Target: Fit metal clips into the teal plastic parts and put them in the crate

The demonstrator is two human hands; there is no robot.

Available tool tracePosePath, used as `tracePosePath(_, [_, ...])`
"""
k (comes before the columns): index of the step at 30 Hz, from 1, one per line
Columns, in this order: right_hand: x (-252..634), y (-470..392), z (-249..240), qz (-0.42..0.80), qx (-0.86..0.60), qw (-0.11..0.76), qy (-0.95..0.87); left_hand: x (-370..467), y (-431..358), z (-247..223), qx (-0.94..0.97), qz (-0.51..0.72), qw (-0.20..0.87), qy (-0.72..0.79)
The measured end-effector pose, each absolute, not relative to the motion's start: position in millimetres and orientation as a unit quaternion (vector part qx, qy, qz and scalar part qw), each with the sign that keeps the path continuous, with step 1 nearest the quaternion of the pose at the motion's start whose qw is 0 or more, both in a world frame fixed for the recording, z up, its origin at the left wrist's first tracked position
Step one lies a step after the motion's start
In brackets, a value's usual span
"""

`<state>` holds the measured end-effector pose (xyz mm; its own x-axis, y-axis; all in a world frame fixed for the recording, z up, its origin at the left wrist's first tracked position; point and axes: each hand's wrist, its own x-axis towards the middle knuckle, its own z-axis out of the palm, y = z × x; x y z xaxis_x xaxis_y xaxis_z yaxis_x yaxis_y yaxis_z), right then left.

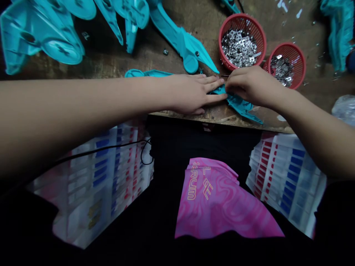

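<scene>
A long teal plastic part (242, 106) lies along the table's front edge, partly hidden under both hands. My left hand (198, 93) rests flat on it, palm down, with the fingers stretched out to the right. Beside those fingertips, my right hand (245, 84) is closed in a pinch over the part; what it grips is hidden behind the fingers. A thin dark object (225, 76) shows between the hands. Just beyond them is another teal part (191, 51), its pointed end near my right hand.
Two red baskets, one larger (264, 37) and one smaller (304, 68), hold small metal pieces behind my right hand. More teal parts (59, 48) lie at the back left and others (340, 37) at the far right. A clear plastic bag (344, 109) sits at the right edge.
</scene>
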<state>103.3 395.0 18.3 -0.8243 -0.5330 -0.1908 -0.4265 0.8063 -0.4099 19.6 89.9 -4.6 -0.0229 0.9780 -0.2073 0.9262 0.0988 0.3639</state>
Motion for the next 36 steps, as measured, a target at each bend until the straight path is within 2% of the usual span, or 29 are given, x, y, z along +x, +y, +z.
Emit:
tracePosePath(3, [103, 385, 41, -0.135, -0.219, 0.184, 0.949, 21, 90, -2, 0.670, 0.063, 0.200, 0.713])
tracePosePath(8, [107, 371, 86, 0.063, -0.053, 0.234, 0.969, 28, 86, 3, 0.654, 0.058, 0.183, 0.732])
tracePosePath(12, [111, 367, 88, 0.147, -0.002, 0.247, 0.958, 32, 83, 5, 0.642, 0.040, 0.168, 0.747])
tracePosePath(19, [105, 367, 64, 0.151, -0.008, 0.245, 0.958, 33, 83, 10, 0.643, 0.015, 0.175, 0.746])
tracePosePath(25, [107, 363, 82, 0.151, 0.038, 0.231, 0.960, 39, 87, 11, 0.633, 0.016, 0.172, 0.754])
tracePosePath(30, [113, 364, 93, 0.081, -0.027, 0.256, 0.963, 47, 86, 14, 0.618, 0.023, 0.172, 0.767])
tracePosePath(36, [114, 364, 81, 0.062, -0.062, 0.278, 0.957, 52, 82, 16, 0.608, 0.048, 0.184, 0.771])
